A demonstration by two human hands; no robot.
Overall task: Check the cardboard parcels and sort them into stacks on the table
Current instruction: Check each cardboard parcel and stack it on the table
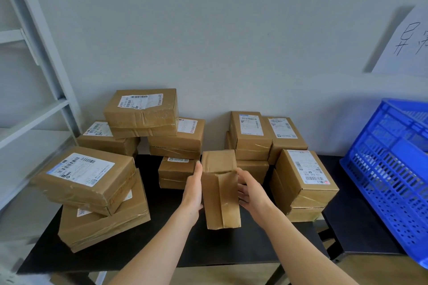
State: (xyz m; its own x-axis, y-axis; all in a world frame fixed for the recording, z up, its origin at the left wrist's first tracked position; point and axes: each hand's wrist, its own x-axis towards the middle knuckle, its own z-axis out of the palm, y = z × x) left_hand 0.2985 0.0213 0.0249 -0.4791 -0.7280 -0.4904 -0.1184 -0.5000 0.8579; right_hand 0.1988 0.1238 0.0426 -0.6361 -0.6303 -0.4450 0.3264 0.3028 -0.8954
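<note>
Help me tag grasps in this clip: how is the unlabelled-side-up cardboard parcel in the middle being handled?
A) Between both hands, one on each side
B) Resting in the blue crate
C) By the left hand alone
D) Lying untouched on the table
A: the left hand presses flat against the left side of the cardboard parcel, while the right hand grips its right edge.

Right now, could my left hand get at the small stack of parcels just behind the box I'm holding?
Probably yes. The small stack sits beyond the left hand with nothing between them, but that hand presses the held parcel, so the right hand would have to carry it alone.
</note>
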